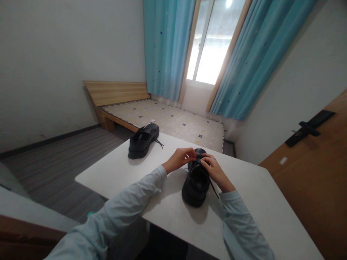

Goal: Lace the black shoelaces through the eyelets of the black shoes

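Person wears a pale blue-grey long-sleeved top, soft fabric, loose folds along both arms. Left sleeve (119,213) and right sleeve (241,227) end in plain cuffs at the wrists. Both hands bare, no rings or watch visible.

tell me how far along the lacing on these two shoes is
Nothing looks finished. The far black leather shoe lies untouched on the white table, a lace end trailing loose. In hand: the near black leather shoe, with the left hand and right hand both pinching its laces near the toe. A loose lace hangs down its right side, so tying remains on both.
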The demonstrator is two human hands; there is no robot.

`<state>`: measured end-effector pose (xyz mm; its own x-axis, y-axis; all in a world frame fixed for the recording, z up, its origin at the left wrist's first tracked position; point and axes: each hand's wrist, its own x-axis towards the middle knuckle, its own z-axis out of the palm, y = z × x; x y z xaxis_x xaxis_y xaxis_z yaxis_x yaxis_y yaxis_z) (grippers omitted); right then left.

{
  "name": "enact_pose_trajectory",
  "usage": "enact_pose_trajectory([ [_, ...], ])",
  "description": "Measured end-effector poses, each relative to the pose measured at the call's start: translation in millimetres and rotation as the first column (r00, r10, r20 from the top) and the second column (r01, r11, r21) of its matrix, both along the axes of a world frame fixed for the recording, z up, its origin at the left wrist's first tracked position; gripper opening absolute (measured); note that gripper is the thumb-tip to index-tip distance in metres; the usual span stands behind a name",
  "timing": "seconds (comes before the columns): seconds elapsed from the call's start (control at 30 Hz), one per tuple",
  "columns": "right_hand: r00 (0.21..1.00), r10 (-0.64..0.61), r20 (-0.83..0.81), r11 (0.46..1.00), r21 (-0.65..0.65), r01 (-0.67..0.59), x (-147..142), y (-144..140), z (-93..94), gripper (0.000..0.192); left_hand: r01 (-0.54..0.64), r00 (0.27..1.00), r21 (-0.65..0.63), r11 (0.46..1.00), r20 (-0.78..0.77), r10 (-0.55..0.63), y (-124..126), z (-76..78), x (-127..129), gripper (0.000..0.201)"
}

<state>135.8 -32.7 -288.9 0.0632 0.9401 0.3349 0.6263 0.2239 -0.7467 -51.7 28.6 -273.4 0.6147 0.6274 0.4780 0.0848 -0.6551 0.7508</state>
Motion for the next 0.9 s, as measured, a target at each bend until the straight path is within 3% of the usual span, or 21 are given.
enact_pose_trajectory([
  [0.4, 0.993, -0.099, 0.07, 0.966, 0.246, 0.079, -14.4, -8.7, 11.6, 0.016, -0.071, 0.996, 0.266, 0.961, -0.031, 0.082, -9.4, -2.0, 6.2, 0.021],
  [0.57, 0.993, -0.119, 0.013, 0.957, 0.266, 0.112, -6.5, -10.4, 16.3, 0.017, -0.088, 0.994, 0.256, 0.963, -0.034, 0.1, -11.2, 0.4, 3.4, 0.028],
  [0.67, 0.987, -0.14, -0.079, 0.947, 0.279, 0.157, -1.4, -12.7, 22.3, 0.018, -0.023, 0.998, 0.232, 0.972, -0.045, 0.034, -12.5, 0.7, 3.0, 0.047],
  [0.8, 0.951, -0.151, -0.271, 0.93, 0.286, 0.23, 3.8, -15.2, 28.5, 0.021, 0.072, 0.996, 0.122, 0.99, -0.066, -0.064, -11.4, -5.1, 4.8, 0.07],
  [0.9, 0.876, -0.066, -0.477, 0.937, 0.272, 0.219, 7.1, -15.1, 29.2, 0.023, 0.123, 0.991, 0.031, 0.992, -0.053, -0.122, -9.0, -10.3, 5.6, 0.075],
])
